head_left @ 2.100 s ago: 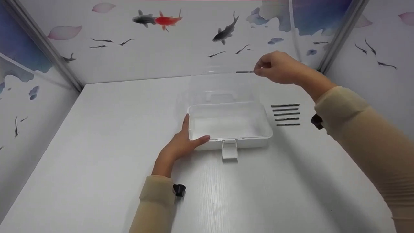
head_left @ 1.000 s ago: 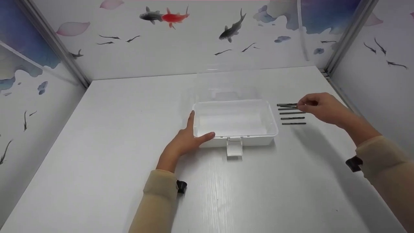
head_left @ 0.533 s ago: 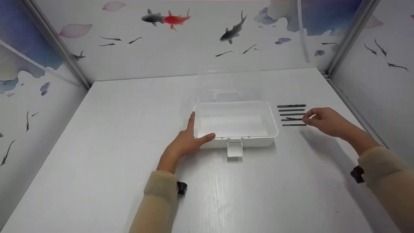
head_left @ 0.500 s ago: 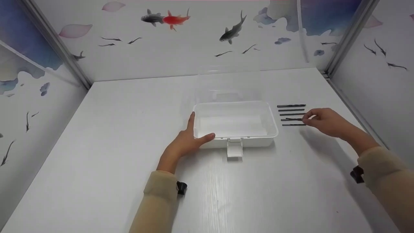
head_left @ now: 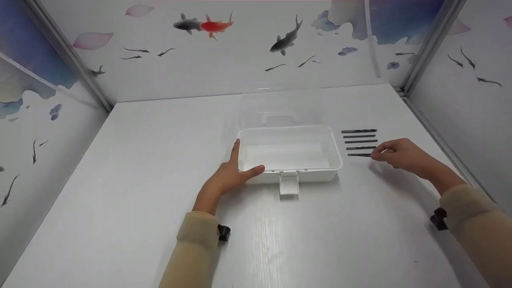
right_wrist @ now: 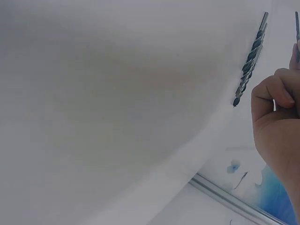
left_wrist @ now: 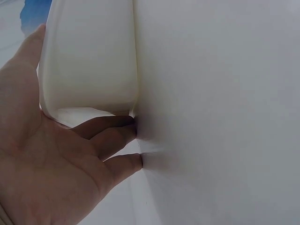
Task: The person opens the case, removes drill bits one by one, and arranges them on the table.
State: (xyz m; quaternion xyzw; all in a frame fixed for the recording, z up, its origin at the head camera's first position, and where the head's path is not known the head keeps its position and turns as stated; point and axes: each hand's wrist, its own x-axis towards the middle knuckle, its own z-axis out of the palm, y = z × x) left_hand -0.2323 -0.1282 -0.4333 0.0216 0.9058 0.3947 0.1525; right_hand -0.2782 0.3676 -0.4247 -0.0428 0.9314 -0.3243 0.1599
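Observation:
An open white plastic box (head_left: 316, 176) with a front latch (head_left: 289, 186) stands mid-table. My left hand (head_left: 224, 178) spans its near left corner, thumb over the front rim and index finger along the left side. In the left wrist view the other fingertips rest on the table beside the box wall (left_wrist: 93, 51). Right of the box, my right hand (head_left: 400, 155) pinches a thin dark drill bit (right_wrist: 297, 26) by its end. In the head view, that bit overlaps the nearest of several drill bits (head_left: 360, 141) lying parallel in a column.
The box's clear lid (head_left: 280, 107) leans back behind it, hard to see against the white. Printed panels with fish (head_left: 286, 38) enclose the white table (head_left: 160, 160) at the back and both sides. Each wrist carries a small black camera (head_left: 224, 232).
My right hand has come down from above the back right with the drill bit, then moved toward me along the column to its nearest bit. The left hand stays at the box.

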